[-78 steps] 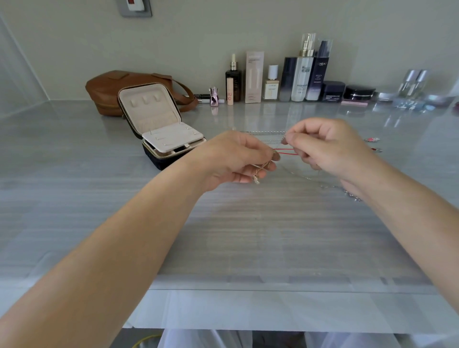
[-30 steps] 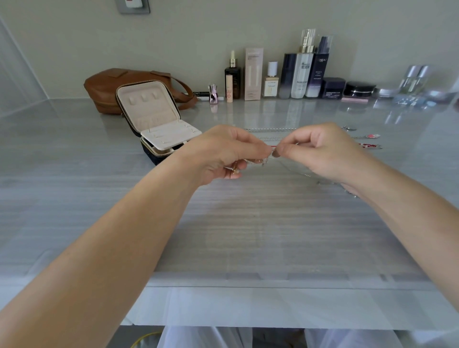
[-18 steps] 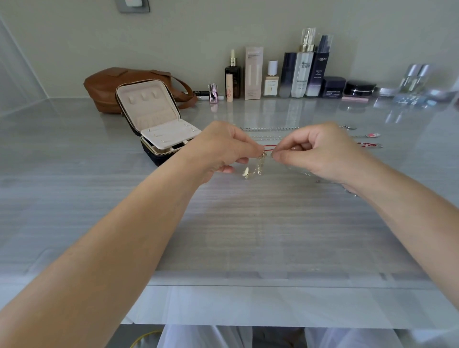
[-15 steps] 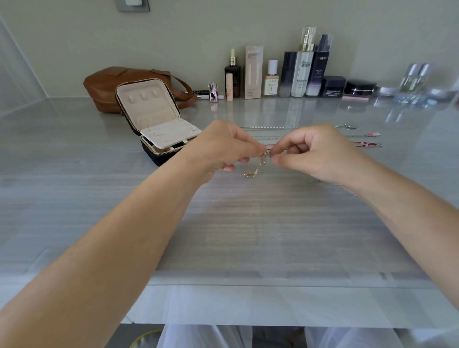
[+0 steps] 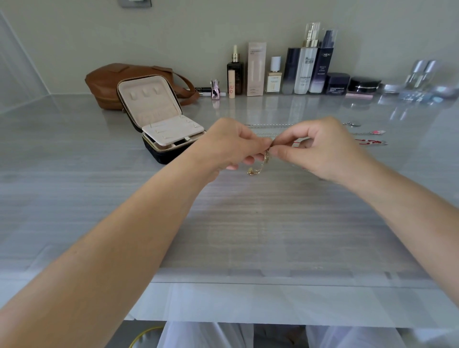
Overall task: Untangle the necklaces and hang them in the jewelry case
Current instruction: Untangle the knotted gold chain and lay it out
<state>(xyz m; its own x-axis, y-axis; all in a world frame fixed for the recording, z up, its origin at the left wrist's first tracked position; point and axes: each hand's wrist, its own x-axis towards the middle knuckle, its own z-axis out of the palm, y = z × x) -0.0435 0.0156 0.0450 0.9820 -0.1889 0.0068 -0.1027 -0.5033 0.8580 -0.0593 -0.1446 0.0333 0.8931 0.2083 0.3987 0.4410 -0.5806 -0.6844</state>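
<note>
Gold necklace (image 5: 258,167) lower now, between hands (image 5: 231,146) (image 5: 323,149)

Grey streaked table (image 5: 248,223). Back left, against wall: brown bag (image 5: 106,82), strap trailing right. Along wall, left to right: small pink bottle (image 5: 215,89), dark dropper bottle (image 5: 234,72), tall beige box (image 5: 256,69), white-capped bottle (image 5: 274,77), three tall bottles (image 5: 304,69) close together, two dark jars (image 5: 336,83). Far right: clear bottles (image 5: 419,72), blurred. Top edge: wall plate (image 5: 135,2), cropped. Below table edge: yellow cable (image 5: 144,334).

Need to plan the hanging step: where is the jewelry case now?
In the head view the jewelry case stands open on the countertop, left of centre, just in front of the brown bag and left of the left hand.
</note>
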